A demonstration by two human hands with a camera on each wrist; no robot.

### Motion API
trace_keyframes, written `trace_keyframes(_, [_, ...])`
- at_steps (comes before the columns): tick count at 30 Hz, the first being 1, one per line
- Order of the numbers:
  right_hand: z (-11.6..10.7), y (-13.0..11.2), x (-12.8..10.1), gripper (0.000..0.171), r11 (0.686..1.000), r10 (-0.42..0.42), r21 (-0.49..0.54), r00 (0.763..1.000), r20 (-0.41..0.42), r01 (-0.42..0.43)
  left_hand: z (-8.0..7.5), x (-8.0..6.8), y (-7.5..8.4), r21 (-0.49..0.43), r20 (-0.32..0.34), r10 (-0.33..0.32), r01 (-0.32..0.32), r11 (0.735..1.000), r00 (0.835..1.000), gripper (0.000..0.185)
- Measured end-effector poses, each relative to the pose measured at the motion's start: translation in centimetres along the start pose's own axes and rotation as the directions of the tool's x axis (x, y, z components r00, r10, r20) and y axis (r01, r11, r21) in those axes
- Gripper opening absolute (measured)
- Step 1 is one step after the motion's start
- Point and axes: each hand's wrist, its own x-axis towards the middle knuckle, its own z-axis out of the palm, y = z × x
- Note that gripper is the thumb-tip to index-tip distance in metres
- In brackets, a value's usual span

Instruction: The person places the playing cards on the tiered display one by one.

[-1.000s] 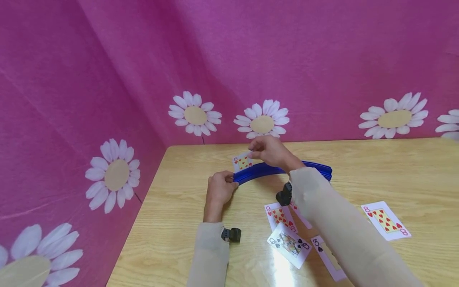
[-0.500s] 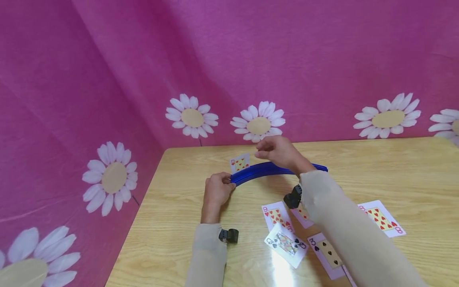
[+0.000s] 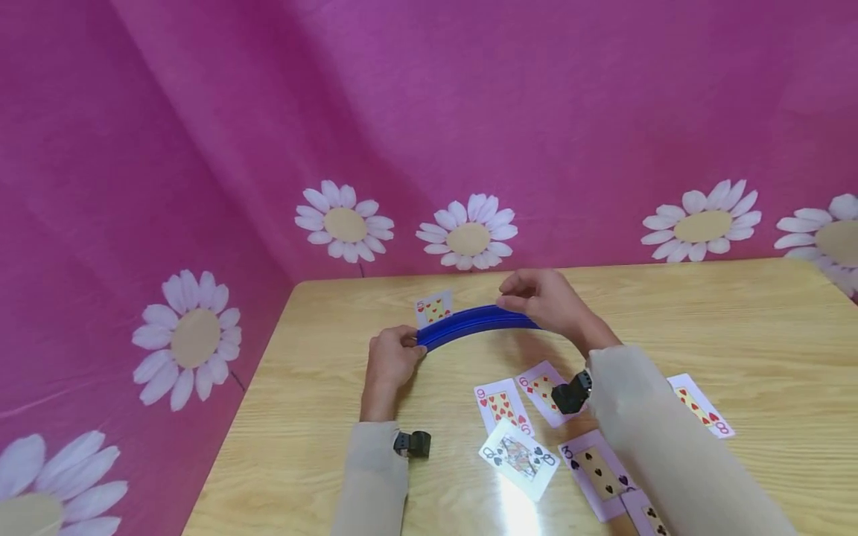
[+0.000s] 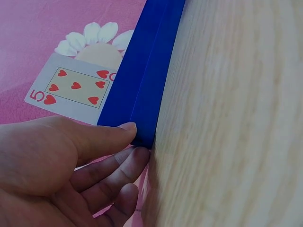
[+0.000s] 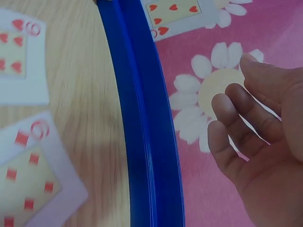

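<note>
Left hand (image 3: 392,362) pinching a blue card holder (image 3: 472,323) by its end, five of hearts (image 3: 434,307) standing in it, near the tabletop's (image 3: 322,350) far edge, right hand (image 3: 551,304) empty, fingers (image 5: 225,109) loosely bent

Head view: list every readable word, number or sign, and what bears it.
"5": five of hearts, at the blue holder
"9": nine of hearts
"6": six of diamonds
"Q": queen of spades
"3": three of spades
"8": eight of hearts, partly behind the right sleeve
Black-suited card at the bottom edge: number unreadable
Words: none visible
</note>
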Motion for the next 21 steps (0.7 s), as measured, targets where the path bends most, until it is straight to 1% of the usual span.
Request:
trace_keyframes(6, [-1.1,1.2,-2.0,0.020,0.999,-0.027,-0.034,0.999,-0.031,0.026,0.2,-0.1,0.0,-0.001,-0.003,0.006,-0.006,1.000,1.000,0.026])
trace_keyframes(11, [-2.0,2.1,-3.8,0.020,0.999,-0.013,-0.041,0.999,-0.041,0.012,0.2,-0.4,-0.1,0.003,0.003,-0.005,0.004,1.000,1.000,0.027])
trace_keyframes(15, [-2.8,2.9,-5.1,0.020,0.999,-0.002,-0.044,0.998,-0.055,0.000,0.0,-0.6,0.1,0.010,0.004,0.005,-0.005,1.000,1.000,0.027])
trace_keyframes(21, [-3.9,3.7,-6.9,0.017,0.997,0.005,-0.076,0.997,-0.077,-0.011,0.0,-0.4,0.3,0.022,0.004,0.010,-0.010,1.000,1.000,0.027])
